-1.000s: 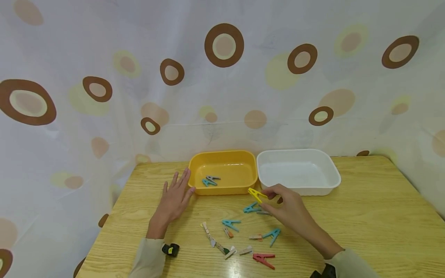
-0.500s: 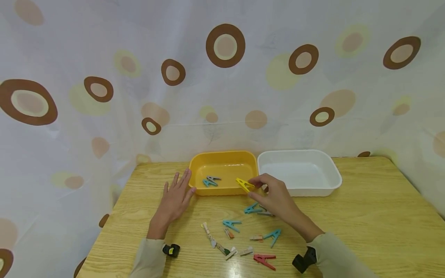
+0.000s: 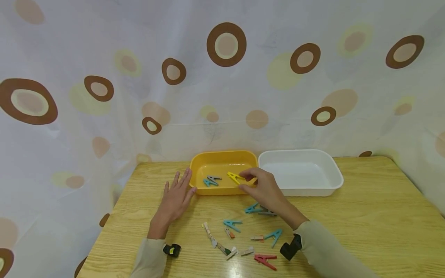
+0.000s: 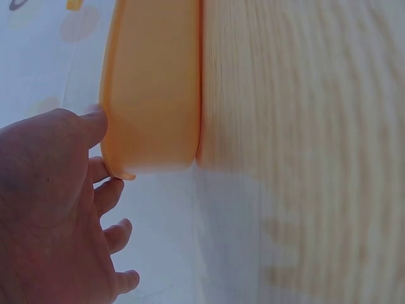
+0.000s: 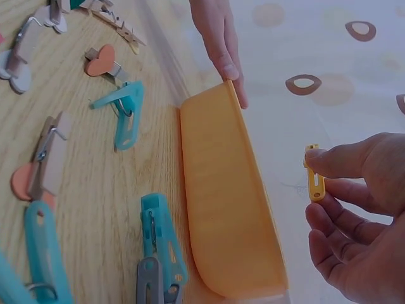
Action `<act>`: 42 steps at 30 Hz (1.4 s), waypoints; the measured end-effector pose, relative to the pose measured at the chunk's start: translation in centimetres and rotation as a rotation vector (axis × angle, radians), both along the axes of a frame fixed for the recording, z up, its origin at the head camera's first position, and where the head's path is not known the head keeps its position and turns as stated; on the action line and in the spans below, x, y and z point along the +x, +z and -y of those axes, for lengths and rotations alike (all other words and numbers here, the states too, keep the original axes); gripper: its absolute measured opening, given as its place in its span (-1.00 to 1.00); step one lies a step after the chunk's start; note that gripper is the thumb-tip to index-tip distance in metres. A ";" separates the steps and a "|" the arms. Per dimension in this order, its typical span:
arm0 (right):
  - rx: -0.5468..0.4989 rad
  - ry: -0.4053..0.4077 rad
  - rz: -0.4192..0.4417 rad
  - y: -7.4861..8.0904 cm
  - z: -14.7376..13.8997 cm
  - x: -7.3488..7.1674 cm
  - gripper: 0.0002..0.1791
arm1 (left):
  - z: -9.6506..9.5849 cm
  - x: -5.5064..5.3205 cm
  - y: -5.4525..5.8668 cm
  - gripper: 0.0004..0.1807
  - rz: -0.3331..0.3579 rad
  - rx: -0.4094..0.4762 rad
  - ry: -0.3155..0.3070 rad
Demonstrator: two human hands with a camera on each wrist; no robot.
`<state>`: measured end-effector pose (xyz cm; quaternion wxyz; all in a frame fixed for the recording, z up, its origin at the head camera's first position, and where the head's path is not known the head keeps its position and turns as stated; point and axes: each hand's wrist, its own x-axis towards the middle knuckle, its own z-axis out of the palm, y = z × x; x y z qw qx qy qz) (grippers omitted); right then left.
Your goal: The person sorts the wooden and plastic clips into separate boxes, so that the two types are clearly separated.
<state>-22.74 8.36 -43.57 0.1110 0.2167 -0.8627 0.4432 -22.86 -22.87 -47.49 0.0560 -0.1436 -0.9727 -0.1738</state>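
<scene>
My right hand (image 3: 262,188) pinches a yellow clothespin (image 3: 235,177) between thumb and fingers, over the right part of the yellow tray (image 3: 222,190). In the right wrist view that clothespin (image 5: 315,174) stands above the tray's rim. Inside the tray lie a blue clothespin (image 3: 210,182) and a grey one (image 3: 214,178). My left hand (image 3: 174,198) rests with spread fingers at the tray's left end. The left wrist view shows its thumb and a fingertip touching the rim of the tray (image 4: 152,82).
A white tray (image 3: 300,192) stands directly right of the yellow one. Several blue clothespins (image 3: 232,224), a red clothespin (image 3: 265,261) and small wooden clips (image 3: 247,251) lie scattered on the wooden table (image 3: 375,224) in front. A patterned curtain (image 3: 222,96) hangs behind.
The right hand has carried the yellow clothespin left and away from me, from in front of the gap between the trays to over the yellow tray. The left hand has stayed in place.
</scene>
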 end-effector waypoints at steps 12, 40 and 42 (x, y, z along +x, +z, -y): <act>-0.004 0.012 0.070 0.6 2.0 -1.7 -0.66 | 0.2 0.0 0.0 -0.27 0.012 0.003 0.003; 0.024 0.011 0.148 -0.4 5.3 -7.5 -0.71 | 0.3 -0.2 -0.2 -0.27 0.012 0.012 -0.003; 0.023 0.010 0.164 -0.6 5.5 -7.8 -0.71 | 0.3 -0.1 -0.2 -0.27 0.012 0.016 -0.004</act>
